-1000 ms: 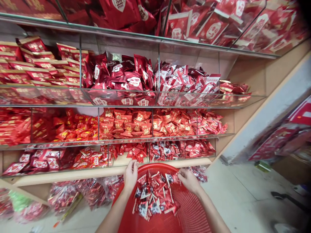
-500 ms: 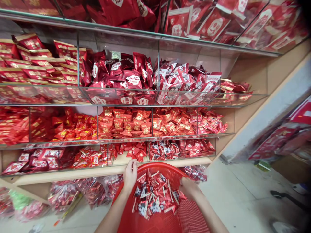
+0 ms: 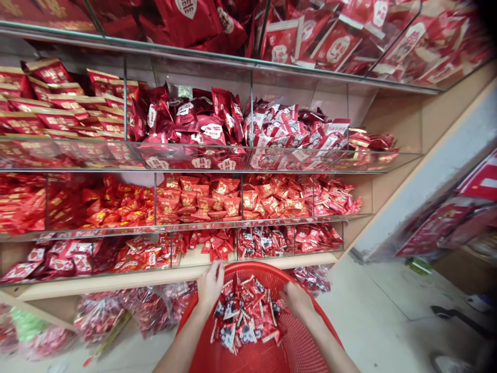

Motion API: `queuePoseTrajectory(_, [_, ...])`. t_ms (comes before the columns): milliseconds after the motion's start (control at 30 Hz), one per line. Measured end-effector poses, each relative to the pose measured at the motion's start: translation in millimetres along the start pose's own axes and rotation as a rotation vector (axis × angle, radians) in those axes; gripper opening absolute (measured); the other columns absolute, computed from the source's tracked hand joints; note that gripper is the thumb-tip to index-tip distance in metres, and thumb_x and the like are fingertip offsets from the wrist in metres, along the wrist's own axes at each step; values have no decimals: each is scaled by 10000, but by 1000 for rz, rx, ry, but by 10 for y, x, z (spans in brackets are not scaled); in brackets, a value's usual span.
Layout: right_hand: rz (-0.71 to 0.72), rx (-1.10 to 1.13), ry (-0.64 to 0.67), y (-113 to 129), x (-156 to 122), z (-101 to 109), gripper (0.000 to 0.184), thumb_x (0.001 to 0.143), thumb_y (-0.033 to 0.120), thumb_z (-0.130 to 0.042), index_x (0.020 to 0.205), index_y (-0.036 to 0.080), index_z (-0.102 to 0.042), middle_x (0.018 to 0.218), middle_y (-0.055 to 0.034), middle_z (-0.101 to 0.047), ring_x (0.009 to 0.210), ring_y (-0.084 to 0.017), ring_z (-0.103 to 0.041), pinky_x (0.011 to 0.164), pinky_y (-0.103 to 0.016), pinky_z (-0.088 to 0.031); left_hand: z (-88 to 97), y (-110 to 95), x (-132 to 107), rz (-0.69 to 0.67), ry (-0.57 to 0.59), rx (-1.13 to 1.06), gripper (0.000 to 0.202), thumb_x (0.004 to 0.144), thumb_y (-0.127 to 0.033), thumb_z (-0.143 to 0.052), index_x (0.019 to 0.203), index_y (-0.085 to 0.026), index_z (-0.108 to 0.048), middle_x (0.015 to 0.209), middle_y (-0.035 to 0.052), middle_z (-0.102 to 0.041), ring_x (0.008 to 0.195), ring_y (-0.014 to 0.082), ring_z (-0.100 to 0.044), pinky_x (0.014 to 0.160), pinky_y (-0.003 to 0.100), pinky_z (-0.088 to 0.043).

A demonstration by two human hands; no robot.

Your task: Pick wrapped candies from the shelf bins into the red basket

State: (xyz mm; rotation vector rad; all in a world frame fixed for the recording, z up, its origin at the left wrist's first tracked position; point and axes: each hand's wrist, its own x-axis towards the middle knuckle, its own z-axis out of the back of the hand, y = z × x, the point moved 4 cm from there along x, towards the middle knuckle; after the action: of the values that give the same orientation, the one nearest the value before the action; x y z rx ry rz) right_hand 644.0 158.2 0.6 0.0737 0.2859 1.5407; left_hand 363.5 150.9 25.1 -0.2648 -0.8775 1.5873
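My left hand (image 3: 210, 286) is half-curled at the rim of the red plastic basket (image 3: 310, 321), and my right hand (image 3: 298, 302) curls against the red wrapped candies (image 3: 243, 316) piled inside; I cannot tell whether either grips anything.

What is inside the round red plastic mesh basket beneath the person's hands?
The red basket holds a heap of small red-and-white packets; its floor beneath them is covered from view.

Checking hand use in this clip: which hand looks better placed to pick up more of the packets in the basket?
Probably the right hand: its fingers rest against the pile of small red-and-white wrapped packets in the round red plastic mesh basket. The left hand sits further off, beside the pile.
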Motion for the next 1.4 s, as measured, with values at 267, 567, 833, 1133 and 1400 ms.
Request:
queuePoseTrajectory(267, [35,129,-196,72,45,347,262,865,313,-334,881,200,-570,713,-66,-645,687,-175,-610,549,-239,-309,-58,-64,-49,-141,27,97,269,860,-275,-312,894,-213,-571,874,42,-652,839,173,-601,761,279,-430])
queuePoseTrajectory(567, [99,162,-346,275,347,598,296,846,299,-397,1114,199,-476,1084,-95,-536,858,-181,-579,609,-245,-357,-171,26,-129,-170,85,160,272,847,-207,-315,946,-206,-569,977,43,-609,866,168,-574,805,295,-423])
queuePoseTrajectory(833, [175,198,-330,269,562,521,303,862,278,-370,1084,188,-557,1101,-86,-530,880,-168,-575,722,-250,-395,-189,140,-255,-82,69,197,289,835,-198,-328,1036,-207,-535,1044,47,-585,927,179,-541,839,311,-404])
queuePoseTrajectory(1133, [265,544,-492,138,554,486,436,874,415,-334,958,141,-663,974,-113,-608,867,-184,-569,832,-300,-412,-216,90,-201,-87,107,524,361,873,-318,-320,1140,-177,-517,1019,93,-580,902,212,-554,780,330,-422])
queuePoseTrajectory(1400, [105,876,-478,20,292,628,496,801,541,-414,925,129,-660,872,-100,-642,574,-151,-549,577,-269,-442,-203,114,-102,-179,237,676,371,904,-342,-242,1079,-190,-532,913,79,-578,773,205,-612,620,279,-457])
